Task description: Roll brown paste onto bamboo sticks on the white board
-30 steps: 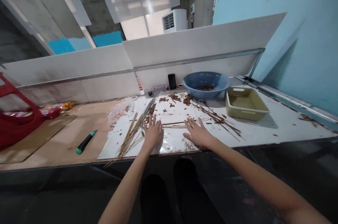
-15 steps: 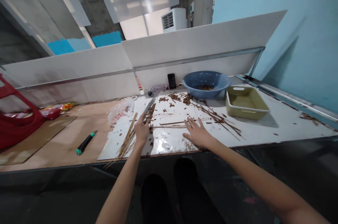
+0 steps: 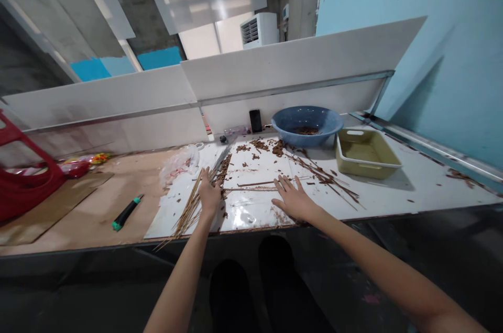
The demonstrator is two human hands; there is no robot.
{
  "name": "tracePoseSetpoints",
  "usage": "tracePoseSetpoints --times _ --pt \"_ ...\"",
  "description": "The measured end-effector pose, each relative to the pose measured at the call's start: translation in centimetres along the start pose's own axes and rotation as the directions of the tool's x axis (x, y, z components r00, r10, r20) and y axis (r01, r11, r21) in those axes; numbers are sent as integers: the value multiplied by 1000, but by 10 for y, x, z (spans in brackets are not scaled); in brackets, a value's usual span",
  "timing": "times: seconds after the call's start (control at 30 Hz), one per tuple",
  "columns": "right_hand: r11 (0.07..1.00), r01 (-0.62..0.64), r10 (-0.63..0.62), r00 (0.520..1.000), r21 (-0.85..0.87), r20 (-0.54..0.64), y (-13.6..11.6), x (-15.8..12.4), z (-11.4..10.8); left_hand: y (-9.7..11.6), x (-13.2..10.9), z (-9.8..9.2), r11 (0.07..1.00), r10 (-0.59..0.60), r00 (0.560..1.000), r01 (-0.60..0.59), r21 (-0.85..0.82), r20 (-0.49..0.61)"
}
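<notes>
My left hand (image 3: 209, 196) rests at the right side of a loose bundle of thin brown sticks (image 3: 187, 212), fingers apart, nothing gripped that I can see. Just beyond its fingertips lies a grey, blade-like strip (image 3: 223, 156), partly hidden and hard to make out. Beside that strip runs a row of brown bits (image 3: 225, 168). My right hand (image 3: 293, 197) lies flat with spread fingers on the white board (image 3: 255, 212), over the right end of a thin stick (image 3: 249, 189). A second, darker stick (image 3: 256, 183) lies just behind it.
A blue basin (image 3: 306, 136) holding brown pieces and a green-yellow bin (image 3: 367, 168) stand at the right. More sticks (image 3: 326, 178) lie before them. A phone (image 3: 255, 120) leans at the back. Leftward are a plastic bag (image 3: 181, 163), a black-green cutter (image 3: 128, 212) and a red chair (image 3: 35, 176).
My left hand has shifted slightly left, from the grey strip towards the stick bundle, and its fingers have spread. My right hand stays almost where it was.
</notes>
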State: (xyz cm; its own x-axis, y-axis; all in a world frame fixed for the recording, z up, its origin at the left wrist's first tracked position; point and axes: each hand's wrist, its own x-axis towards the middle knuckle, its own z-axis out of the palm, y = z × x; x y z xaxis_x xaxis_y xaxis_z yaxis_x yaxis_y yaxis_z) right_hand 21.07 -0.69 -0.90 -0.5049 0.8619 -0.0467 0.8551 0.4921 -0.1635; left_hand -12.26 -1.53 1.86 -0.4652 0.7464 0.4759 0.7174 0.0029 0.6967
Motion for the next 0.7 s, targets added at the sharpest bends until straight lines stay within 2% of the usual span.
tracePoseSetpoints --times 0.2,0.27,0.33,0.4,0.5,0.6,0.7 --pt "1000 0 0 1000 5 -9 2 1 4 -8 0 5 999 29 999 -30 31 33" --pt "1000 -3 3 1000 5 -11 1 1 4 -4 -5 8 996 76 995 -78 33 59" --pt "1000 -6 6 1000 5 -6 1 2 3 8 -18 15 989 139 981 -144 29 132" --pt "1000 -6 6 1000 1 0 0 1 1 26 -37 26 972 216 944 -233 41 250" --pt "1000 7 -7 1000 -11 -5 0 0 -1 56 -68 47 910 310 843 -397 121 439" --pt "1000 10 -10 1000 -19 -11 1 0 -5 77 -84 67 859 262 759 -465 215 596" --pt "999 54 -54 998 1 -12 -1 9 -13 85 -85 81 826 206 712 -494 271 672"
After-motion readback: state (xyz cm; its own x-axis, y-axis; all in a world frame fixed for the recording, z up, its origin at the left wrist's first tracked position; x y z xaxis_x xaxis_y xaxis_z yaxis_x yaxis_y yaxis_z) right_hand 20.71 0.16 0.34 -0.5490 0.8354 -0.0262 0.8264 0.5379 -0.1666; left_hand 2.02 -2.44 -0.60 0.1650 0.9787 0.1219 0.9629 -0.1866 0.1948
